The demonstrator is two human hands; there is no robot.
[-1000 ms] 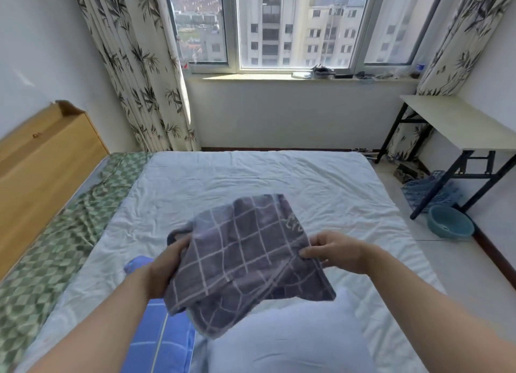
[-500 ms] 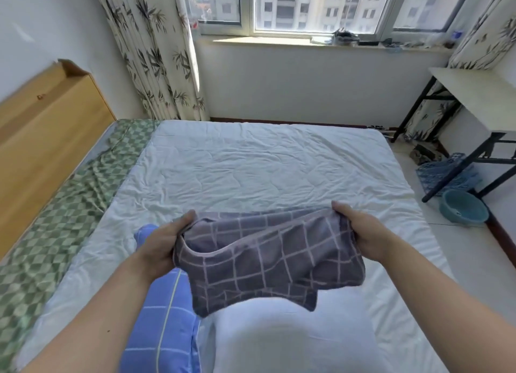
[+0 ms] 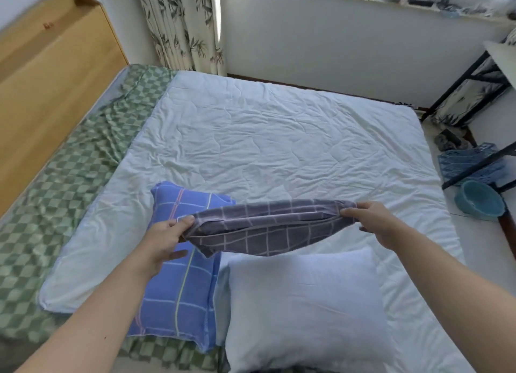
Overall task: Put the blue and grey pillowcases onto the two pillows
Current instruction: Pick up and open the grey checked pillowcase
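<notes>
Seen from the head camera, a bedroom holds a bed (image 3: 279, 138) covered by a wrinkled white quilt, with a green checked sheet (image 3: 64, 182) along its left edge beside a wooden headboard (image 3: 47, 73). Both bare forearms reach forward over the near edge of the bed. The left hand (image 3: 164, 238) pinches the left end of the grey pillowcase (image 3: 268, 227), thumb on top and fingers curled beneath. The right hand (image 3: 374, 221) grips the right end, fingers folded around the cloth. Between them the grey pillowcase, crossed by pale grid lines, is stretched into a flat band held in the air, its opening edge facing the person. Directly below it, at the bed's near edge, lies a bare white pillow (image 3: 304, 308). Just to its left lies a pillow already inside the blue pillowcase (image 3: 181, 283), touching it. Beyond the bed's right edge, a teal basin (image 3: 477, 199) sits on the floor.
</notes>
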